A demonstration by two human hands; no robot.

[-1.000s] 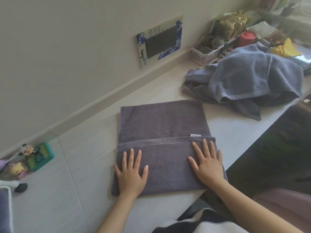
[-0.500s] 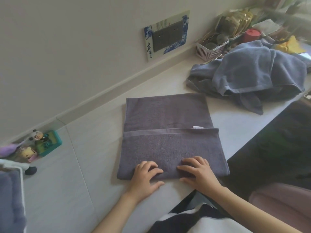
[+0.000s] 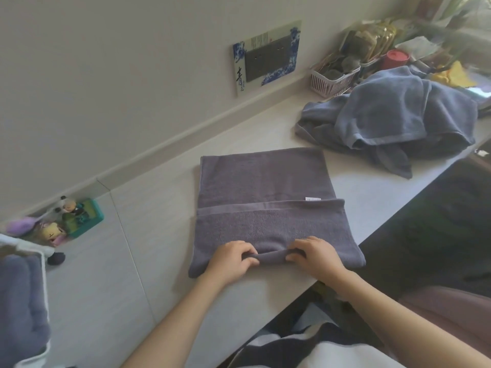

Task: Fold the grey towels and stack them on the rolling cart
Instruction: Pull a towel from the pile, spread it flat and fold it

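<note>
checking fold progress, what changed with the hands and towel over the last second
Both hands slid from lying flat on the half-folded dark grey towel back to its near edge. The left hand and right hand now pinch that edge, bunching it up. The crumpled blue-grey towel pile has not moved.

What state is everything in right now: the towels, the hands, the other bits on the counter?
Dark grey towel: partly folded, flat on the counter, near edge pinched up.
Left hand: gripping the towel's near edge.
Right hand: gripping the same edge.
Blue-grey towels: unfolded, in a crumpled heap.
Pink basket: upright, filled with items.
Red container: upright, lid on.
</note>
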